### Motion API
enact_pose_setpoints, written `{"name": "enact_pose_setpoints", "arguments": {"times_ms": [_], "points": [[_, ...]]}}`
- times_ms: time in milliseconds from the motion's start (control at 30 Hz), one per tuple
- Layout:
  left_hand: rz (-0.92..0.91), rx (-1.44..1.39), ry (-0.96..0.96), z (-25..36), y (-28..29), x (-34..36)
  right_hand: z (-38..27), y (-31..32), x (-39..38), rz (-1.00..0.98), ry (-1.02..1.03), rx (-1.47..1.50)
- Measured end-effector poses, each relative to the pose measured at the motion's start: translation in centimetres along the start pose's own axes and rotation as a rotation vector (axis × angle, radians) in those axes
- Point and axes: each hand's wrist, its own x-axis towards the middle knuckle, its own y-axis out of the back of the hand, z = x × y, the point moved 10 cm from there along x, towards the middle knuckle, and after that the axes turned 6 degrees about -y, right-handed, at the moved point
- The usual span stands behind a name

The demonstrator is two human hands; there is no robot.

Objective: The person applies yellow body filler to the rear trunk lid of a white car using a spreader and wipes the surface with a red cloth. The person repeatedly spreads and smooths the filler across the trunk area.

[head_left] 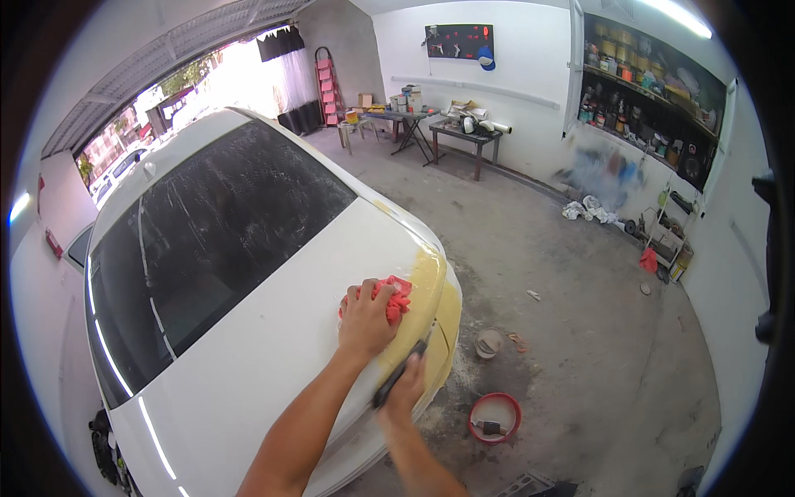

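A crumpled red-pink cloth (399,300) is bunched under my left hand (367,321), whose fingers curl over it on the white car's rear lid (273,331). Below and to the right, my right hand (404,385) is wrapped around a dark, narrow hand tool (396,381). That tool lies along the car's rear edge, beside the yellowish patch (428,277) on the bodywork; motion blur and my fingers hide its exact kind. White-grey residue marks the car's dark rear window (224,215).
On the floor to the right stand a red-rimmed basin (518,414) with a dark block inside and a small round container (489,343). Two work tables (476,137) line the far wall, near a pink ladder (328,87). Shelves (646,79) hold many cans.
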Motion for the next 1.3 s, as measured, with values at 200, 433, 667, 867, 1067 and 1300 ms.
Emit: {"name": "enact_pose_setpoints", "arguments": {"times_ms": [200, 433, 667, 867, 1067, 1300], "points": [[0.001, 0.002, 0.006, 0.0, 0.0, -0.1, 0.4, -3.6, 9.2, -0.128, -0.365, 0.123], [-0.008, -0.009, 0.02, 0.4, 0.1, 0.3, -1.0, 0.6, -2.5, 0.093, 0.104, -0.135], [0.008, 0.009, 0.013, 0.8, 0.1, 0.3, -1.0, -1.6, 10.0, 0.042, -0.162, -0.09], [-0.004, 0.035, 0.008, 0.6, -0.4, 0.4, 2.1, 3.2, -0.5, 0.273, -0.031, -0.179], [0.016, 0.042, -0.004, 1.0, -0.2, 0.3, 0.6, 0.2, 8.1, 0.126, -0.156, -0.192], [0.045, 0.027, -0.02, 1.4, 0.3, 0.6, 0.2, 0.2, 3.9, 0.189, -0.267, -0.049]]}}
